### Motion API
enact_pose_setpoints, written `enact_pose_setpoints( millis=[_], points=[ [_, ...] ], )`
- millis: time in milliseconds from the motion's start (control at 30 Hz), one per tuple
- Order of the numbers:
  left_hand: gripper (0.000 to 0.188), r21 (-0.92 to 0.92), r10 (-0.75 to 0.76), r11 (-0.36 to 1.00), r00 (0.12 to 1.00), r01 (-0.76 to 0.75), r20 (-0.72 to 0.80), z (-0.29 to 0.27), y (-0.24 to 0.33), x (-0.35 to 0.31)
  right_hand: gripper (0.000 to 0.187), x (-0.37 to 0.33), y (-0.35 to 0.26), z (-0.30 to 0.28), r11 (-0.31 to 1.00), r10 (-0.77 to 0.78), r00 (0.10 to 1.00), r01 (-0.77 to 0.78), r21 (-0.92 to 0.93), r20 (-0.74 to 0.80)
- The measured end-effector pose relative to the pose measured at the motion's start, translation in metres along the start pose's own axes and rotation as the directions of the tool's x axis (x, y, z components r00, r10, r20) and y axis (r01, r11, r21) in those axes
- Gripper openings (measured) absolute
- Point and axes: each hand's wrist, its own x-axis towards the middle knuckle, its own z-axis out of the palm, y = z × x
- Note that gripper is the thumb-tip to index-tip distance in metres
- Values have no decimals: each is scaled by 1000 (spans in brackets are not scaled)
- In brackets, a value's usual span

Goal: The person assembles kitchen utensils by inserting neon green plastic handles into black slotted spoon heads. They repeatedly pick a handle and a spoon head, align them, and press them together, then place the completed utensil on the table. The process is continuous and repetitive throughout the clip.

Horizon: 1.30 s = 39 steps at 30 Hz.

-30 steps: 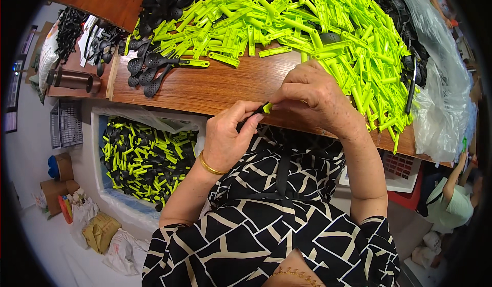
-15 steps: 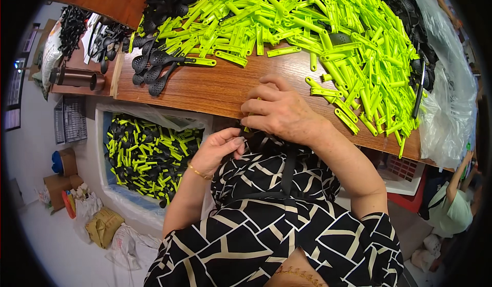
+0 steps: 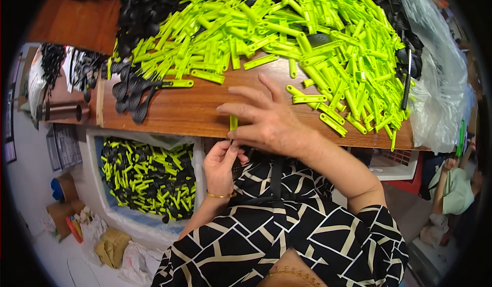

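My right hand (image 3: 269, 120) rests over the near edge of the wooden table (image 3: 174, 110), pinching a lime-green plastic handle (image 3: 233, 122) between thumb and fingers. Just below the table edge, my left hand (image 3: 221, 163) grips a small black piece against the lower end of that handle; the black piece is mostly hidden by my fingers. A big heap of green handles (image 3: 287, 36) covers the table beyond my right hand. Black spoon-shaped parts (image 3: 134, 95) lie at the left of the table.
A white bin (image 3: 148, 179) of joined black-and-green pieces stands on the floor at my left. A clear plastic bag (image 3: 441, 92) hangs at the table's right end. Another person (image 3: 453, 187) in green sits at the far right. Cardboard and rags litter the floor.
My right hand went out to the green heap and came back to the table edge with a green handle. My left hand stayed below the edge and now meets it.
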Motion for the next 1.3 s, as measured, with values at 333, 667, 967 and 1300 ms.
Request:
enact_pose_setpoints(
  millis=[333, 667, 967, 1300],
  points=[
    [19, 46, 209, 976, 977, -211, 45, -10, -33, 19, 15, -13, -15, 7, 991, 126, 989, -123, 43, -82],
    [31, 839, 483, 404, 864, -366, 144, -73, 107, 44, 27, -66, 46, -85, 922, 277, 957, -290, -257, -88],
    [27, 679, 626, -262, 414, -686, 660, 57, 150, 124, 19, -53, 94, -96, 899, 250, 908, -346, -267, -336],
    [10, 444, 378, -467, 281, -765, 882, 220, 110, 239, 17, -64, 98, -102, 810, 586, 600, -450, 376, -544]
  ],
)
